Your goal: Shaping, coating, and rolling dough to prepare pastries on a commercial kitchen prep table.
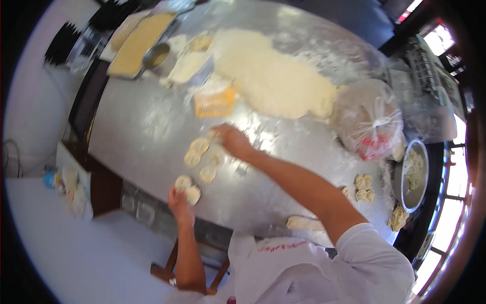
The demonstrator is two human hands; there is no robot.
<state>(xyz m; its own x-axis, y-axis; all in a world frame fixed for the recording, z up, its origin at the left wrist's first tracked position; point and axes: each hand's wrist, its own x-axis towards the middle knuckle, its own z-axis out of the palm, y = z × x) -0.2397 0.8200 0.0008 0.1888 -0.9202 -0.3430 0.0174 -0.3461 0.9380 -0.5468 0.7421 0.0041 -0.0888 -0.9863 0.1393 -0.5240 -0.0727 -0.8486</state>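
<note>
My left hand (179, 204), by the table's near-left edge, holds two joined flat dough rounds (192, 194). Farther in over the steel tabletop (129, 121), my right hand (232, 140) has its fingertips bent around a small pale dough piece (215, 136), slightly blurred and partly covered by the fingers. Between the hands, a pair of touching dough rounds (193, 159) lies flat. Beside that pair is another dough round (207, 174), with a blurred pale one (215, 157) just above it.
A broad pale dough sheet (273, 79) spreads behind an orange flat piece (215, 103). To the right are a tied plastic bag (368, 117), a metal bowl (398, 186) of chopped filling and several dough lumps (364, 188). A dough strip (303, 223) lies near my apron; a metal cup (157, 57) stands back left.
</note>
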